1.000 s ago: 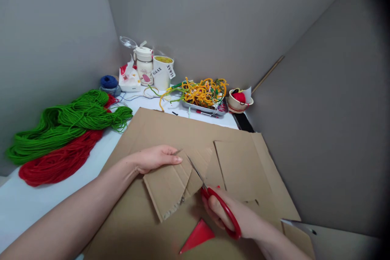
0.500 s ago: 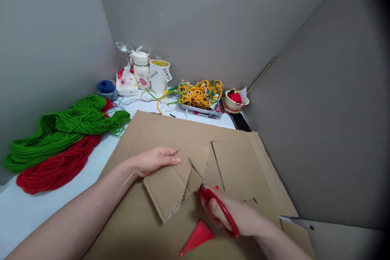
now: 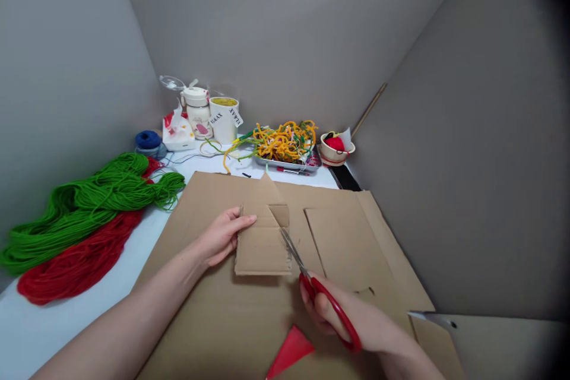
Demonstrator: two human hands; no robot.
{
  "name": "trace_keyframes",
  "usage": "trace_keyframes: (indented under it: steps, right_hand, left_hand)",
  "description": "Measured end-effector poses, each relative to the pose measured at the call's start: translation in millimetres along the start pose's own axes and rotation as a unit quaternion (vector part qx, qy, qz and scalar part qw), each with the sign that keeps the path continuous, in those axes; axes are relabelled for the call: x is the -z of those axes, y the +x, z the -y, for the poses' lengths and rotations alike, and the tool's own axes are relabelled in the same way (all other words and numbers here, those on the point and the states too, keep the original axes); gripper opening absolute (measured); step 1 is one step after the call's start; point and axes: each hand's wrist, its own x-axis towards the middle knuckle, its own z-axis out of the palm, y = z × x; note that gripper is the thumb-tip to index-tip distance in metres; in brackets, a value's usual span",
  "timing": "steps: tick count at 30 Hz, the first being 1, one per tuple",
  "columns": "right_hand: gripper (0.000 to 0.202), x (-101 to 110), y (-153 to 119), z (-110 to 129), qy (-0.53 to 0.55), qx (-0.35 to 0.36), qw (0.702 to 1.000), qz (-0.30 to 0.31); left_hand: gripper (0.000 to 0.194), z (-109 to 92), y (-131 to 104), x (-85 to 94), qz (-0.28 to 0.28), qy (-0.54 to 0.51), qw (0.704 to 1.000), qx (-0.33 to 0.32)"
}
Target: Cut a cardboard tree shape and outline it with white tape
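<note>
My left hand (image 3: 227,233) pinches the left edge of a small cardboard piece (image 3: 262,252), thumb on top. The piece has a pointed top and a cut flap (image 3: 280,214) on its right side, with ragged side edges. My right hand (image 3: 327,312) grips red-handled scissors (image 3: 297,255), fingers in the loops. The blades point up and left, their tips at the right edge of the piece by the flap. Beneath lies a large cardboard sheet (image 3: 209,320), with a red triangle (image 3: 291,349) on it near me.
Green yarn (image 3: 89,202) and red yarn (image 3: 80,258) lie at left. Along the back stand a bottle (image 3: 197,116), a paper cup (image 3: 224,124), a tray (image 3: 285,165) of orange yarn and a bowl (image 3: 336,156). Another cardboard rectangle (image 3: 347,237) lies at right.
My left hand has turned the cardboard piece so its point faces away from me. The scissors have shifted slightly right and down, and the view has moved a little.
</note>
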Motion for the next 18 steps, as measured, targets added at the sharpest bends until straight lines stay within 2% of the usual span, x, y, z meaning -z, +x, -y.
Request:
trace_keyframes:
  steps: [8,11,14,18]
  right_hand:
    - [0.055,7.6,1.6,-5.7,0.039,0.007,0.999,0.017]
    - [0.059,7.4,4.0,-5.8,0.032,0.010,0.999,0.031]
    - [0.060,6.1,8.0,-7.5,0.013,0.019,0.999,0.025]
    - [0.062,5.9,9.4,-10.8,-0.008,-0.010,1.000,0.013]
  left_hand:
    - [0.024,-1.0,0.4,0.3,-0.013,0.007,1.000,0.001]
    - [0.023,-0.4,-0.5,-1.0,-0.001,0.015,1.000,0.013]
    - [0.025,5.5,-4.9,-7.6,0.017,0.025,0.999,0.036]
    - [0.027,18.2,-13.8,-22.9,0.043,0.018,0.996,0.070]
